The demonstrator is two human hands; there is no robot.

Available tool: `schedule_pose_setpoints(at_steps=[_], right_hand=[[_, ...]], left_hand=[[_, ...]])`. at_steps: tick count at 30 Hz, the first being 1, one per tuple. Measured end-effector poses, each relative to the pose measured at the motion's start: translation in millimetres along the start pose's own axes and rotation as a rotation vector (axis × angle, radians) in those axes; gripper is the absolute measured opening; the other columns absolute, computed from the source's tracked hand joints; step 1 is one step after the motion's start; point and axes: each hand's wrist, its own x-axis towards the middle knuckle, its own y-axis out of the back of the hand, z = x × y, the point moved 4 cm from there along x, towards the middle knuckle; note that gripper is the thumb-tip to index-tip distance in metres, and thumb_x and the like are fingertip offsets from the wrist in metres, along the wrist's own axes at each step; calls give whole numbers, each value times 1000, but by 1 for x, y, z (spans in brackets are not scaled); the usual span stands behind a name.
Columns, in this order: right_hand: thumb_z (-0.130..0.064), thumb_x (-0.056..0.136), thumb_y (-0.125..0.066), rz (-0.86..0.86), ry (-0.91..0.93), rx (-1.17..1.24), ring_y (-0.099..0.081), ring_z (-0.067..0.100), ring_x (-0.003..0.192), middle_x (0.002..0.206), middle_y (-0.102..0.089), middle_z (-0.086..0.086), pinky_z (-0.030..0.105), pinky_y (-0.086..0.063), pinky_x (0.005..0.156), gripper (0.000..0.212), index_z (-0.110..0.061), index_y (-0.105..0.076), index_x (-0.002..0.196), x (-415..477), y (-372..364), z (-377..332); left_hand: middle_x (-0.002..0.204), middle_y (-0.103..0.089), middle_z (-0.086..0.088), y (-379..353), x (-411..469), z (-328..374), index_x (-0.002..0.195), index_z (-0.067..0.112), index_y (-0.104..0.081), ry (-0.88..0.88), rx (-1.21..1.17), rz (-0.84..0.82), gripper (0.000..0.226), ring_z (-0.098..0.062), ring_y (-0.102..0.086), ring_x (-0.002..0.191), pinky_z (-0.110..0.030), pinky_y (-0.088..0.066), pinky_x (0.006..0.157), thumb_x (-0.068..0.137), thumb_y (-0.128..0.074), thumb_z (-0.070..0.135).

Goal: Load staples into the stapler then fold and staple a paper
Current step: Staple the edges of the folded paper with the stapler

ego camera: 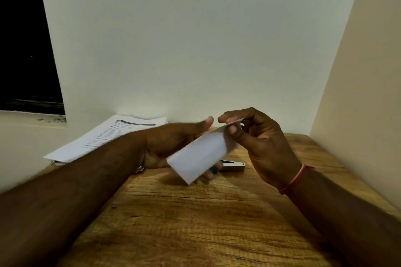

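Note:
A folded white paper [200, 155] is held above the wooden table [195, 212], tilted with its lower corner toward me. My right hand [258, 143] pinches its top corner between thumb and forefinger. Behind the sheet, my left hand [171, 145] has its fingers showing below the lower edge and its thumb raised near the top. It is blurred, and I cannot tell how firmly it grips. A silver stapler [233, 166] lies flat on the table behind the paper, partly hidden by it.
A stack of printed sheets [104, 138] lies at the table's back left corner against the white wall. A beige wall bounds the table on the right. A dark window opening is at the far left.

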Motion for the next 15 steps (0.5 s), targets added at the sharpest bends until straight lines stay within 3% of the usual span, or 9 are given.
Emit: schedule_pose_setpoints(at_steps=[3, 5, 7, 11, 15], right_hand=[[-15, 94, -80, 19, 20, -61, -72, 29, 128, 122, -82, 9, 74, -47, 112, 11, -20, -79, 104, 2, 6, 3], [-17, 94, -81, 35, 16, -105, -72, 28, 129, 123, -82, 5, 76, -46, 111, 14, -27, -81, 104, 2, 12, 6], [-20, 95, -84, 55, 23, -168, -73, 26, 127, 122, -83, 0, 74, -49, 109, 14, -30, -82, 106, 3, 17, 9], [-25, 91, -91, 129, -33, -320, -73, 11, 124, 119, -82, -15, 53, -58, 104, 28, -37, -80, 114, 5, 21, 18], [-34, 87, -93, 79, -245, -405, -71, -3, 117, 116, -79, -23, 24, -58, 90, 41, -43, -75, 123, 5, 28, 35]], left_hand=[[122, -74, -22, 6, 1, -5, 154, -2, -57, 24, -7, -32, 66, -27, -76, 90, -40, -66, 83, 105, -70, 40], [107, -75, -13, 16, 1, -3, 152, -3, -62, -49, 21, 8, 75, -18, -73, 79, -34, -64, 75, 93, -86, 35], [102, -76, -11, 26, 1, -1, 147, -4, -67, -113, 25, 61, 69, -16, -76, 78, -31, -64, 73, 90, -89, 30], [120, -82, -22, 52, 0, 0, 133, 0, -78, -181, -12, 277, 44, -27, -84, 95, -34, -69, 78, 93, -87, 18], [128, -82, -22, 76, -1, 2, 130, 6, -80, -265, 45, 494, 54, -33, -84, 105, -41, -70, 85, 82, -95, 27]])
